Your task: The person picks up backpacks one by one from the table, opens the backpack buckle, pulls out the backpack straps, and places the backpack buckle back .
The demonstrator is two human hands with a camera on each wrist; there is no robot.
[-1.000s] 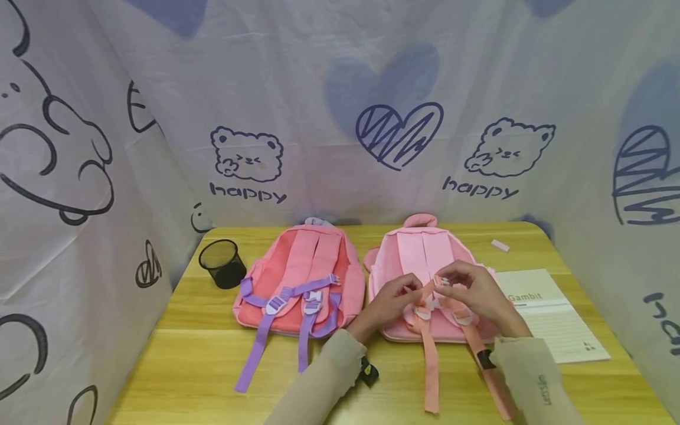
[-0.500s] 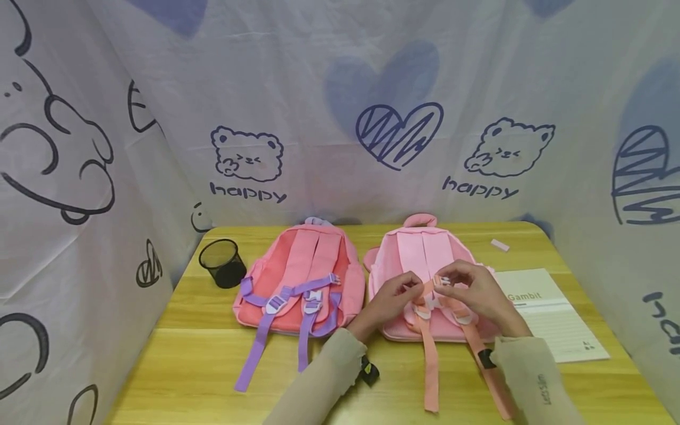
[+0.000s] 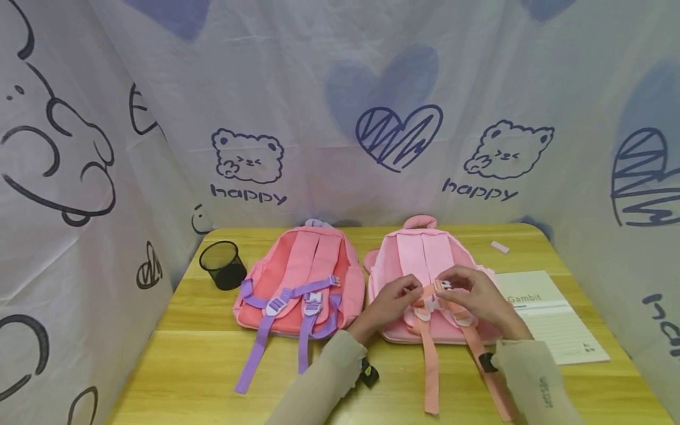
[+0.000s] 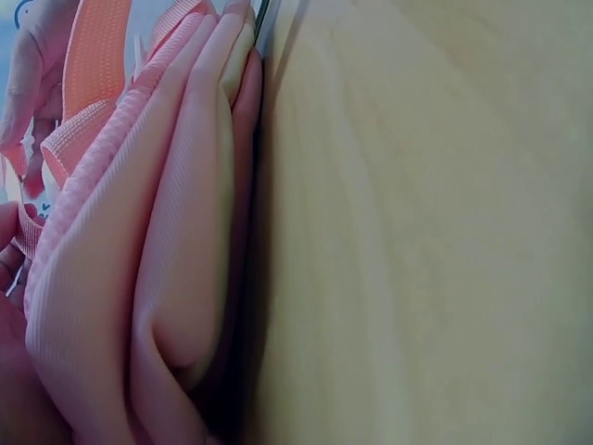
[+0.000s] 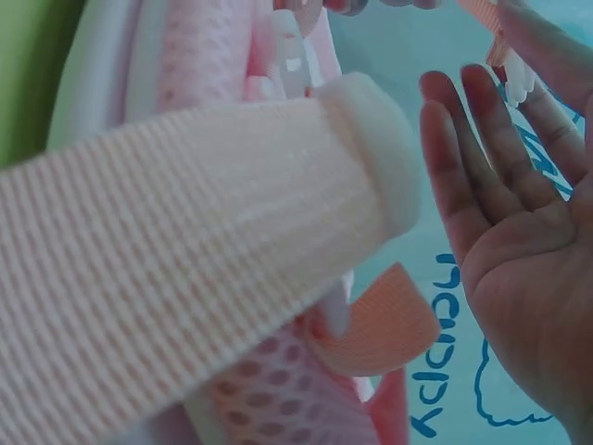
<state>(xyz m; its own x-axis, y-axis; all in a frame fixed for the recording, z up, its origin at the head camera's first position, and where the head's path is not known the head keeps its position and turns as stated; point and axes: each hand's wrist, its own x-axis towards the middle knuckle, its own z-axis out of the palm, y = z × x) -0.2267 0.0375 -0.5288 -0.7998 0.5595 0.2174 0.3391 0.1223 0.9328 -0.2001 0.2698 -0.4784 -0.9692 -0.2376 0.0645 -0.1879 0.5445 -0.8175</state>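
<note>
A light pink backpack [image 3: 390, 254] lies back side up on the table, its carry handle at the far end. Above its lower half, my left hand [image 3: 390, 302] pinches a short orange strap [image 3: 428, 290]. At that strap's other end my right hand [image 3: 483, 301] pinches a white side-release buckle [image 3: 443, 285], the pronged half. The right wrist view shows the buckle's white prongs [image 5: 519, 85] at thumb and index finger, with the other fingers extended. Another white buckle piece [image 3: 432, 304] lies just below on the backpack. Two long orange straps [image 3: 431, 372] trail toward me.
To the left lies a coral-pink backpack [image 3: 297, 260] with purple straps [image 3: 255, 357]. A black mesh pen cup [image 3: 223, 265] stands at the far left. On the right are a notebook [image 3: 558, 324] and a small pink block [image 3: 499, 247]. Printed cloth surrounds the table.
The short orange strap between my hands has gone from slanted to more level, and the buckle has dropped slightly. Both hands keep their grip. The backpacks have not moved.
</note>
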